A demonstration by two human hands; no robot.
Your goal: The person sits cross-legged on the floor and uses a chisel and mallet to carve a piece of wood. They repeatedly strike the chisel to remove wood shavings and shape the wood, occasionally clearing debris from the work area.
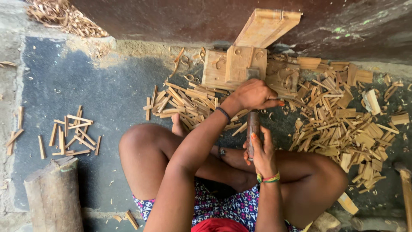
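Head view, looking straight down at someone sitting cross-legged on a concrete floor (pixel 107 94). The left hand (pixel 254 94) reaches forward with the arm nearly straight, wrist bent, fingers curled down over something small on the near edge of a pale wooden block (pixel 234 66); can't tell what it's pinching, the hand covers it. The right hand (pixel 262 152) sits closer to the body, forearm coming up from the lap, fingers wrapped tight round the lower end of a dark cylindrical tool (pixel 253 129) that stands between the two hands, its top just under the left hand. The block sits near the far edge of the floor against a dark wall, with a plank (pixel 266 26) leaning on it. Piles of short wood strips (pixel 343 124) spread out right of the block, a smaller scatter (pixel 71 135) lies well apart near the floor's left edge, and a log stump (pixel 56 195) stands in the near-left corner.
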